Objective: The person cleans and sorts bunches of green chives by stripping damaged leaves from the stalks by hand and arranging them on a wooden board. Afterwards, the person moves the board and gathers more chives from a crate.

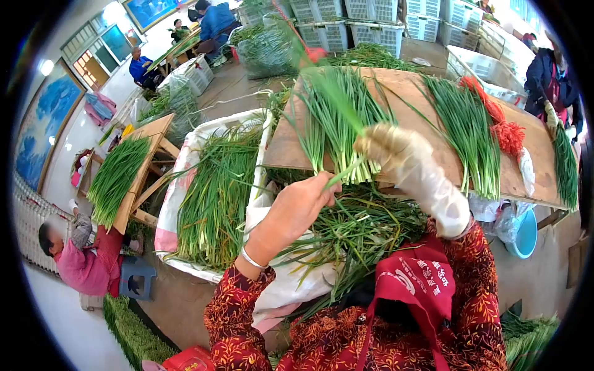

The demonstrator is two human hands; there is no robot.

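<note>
My left hand (297,207), bare with a bracelet at the wrist, is closed on the pale lower end of some green stalks (344,175). My right hand (396,148), in a cream glove, is closed round the same stalks higher up; their leaves rise blurred above it. Just behind my hands, a sorted bundle of green stalks (343,117) lies on the wooden board (402,83), white ends towards me. Loose trimmed leaves (371,216) are heaped below my hands, by my red apron (414,275).
A white crate (267,133) of long greens stands at the left. Another bundle (464,130) and red ties (508,137) lie on the board's right. A blue basin (525,235) is below. A person in pink (83,266) sits left; a co-worker (550,80) stands right.
</note>
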